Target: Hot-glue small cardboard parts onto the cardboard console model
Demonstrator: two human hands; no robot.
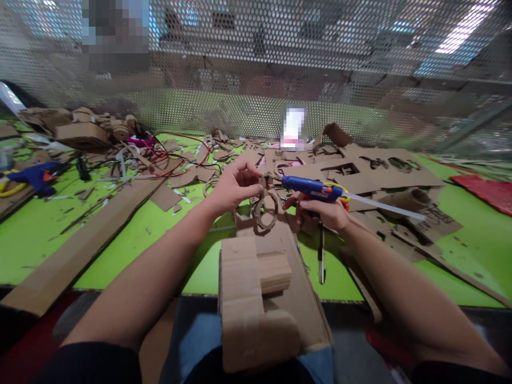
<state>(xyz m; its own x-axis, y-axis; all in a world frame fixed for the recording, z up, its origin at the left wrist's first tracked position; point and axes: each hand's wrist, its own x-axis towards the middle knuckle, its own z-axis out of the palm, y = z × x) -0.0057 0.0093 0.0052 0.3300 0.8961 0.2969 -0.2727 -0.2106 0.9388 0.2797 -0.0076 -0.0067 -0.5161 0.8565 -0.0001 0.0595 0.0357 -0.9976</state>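
My right hand (322, 209) grips a blue hot glue gun (306, 185), its nozzle pointing left and a long white glue stick (386, 207) poking out of its back. At the nozzle's tip, my left hand (240, 185) pinches a small cardboard piece (264, 180) between thumb and fingers. Just below it a cardboard ring (266, 212) stands on a long cardboard build (280, 245). That build reaches from my lap onto the green table, with stacked blocks (240, 298) at its near end.
Cardboard scraps litter the green table (192, 266). A second blue glue gun (36, 176) and red cables (192, 160) lie to the left. A box cutter (321, 256) lies right of the build. Behind rises a perforated metal screen (240, 80); a red sheet (486, 192) is at far right.
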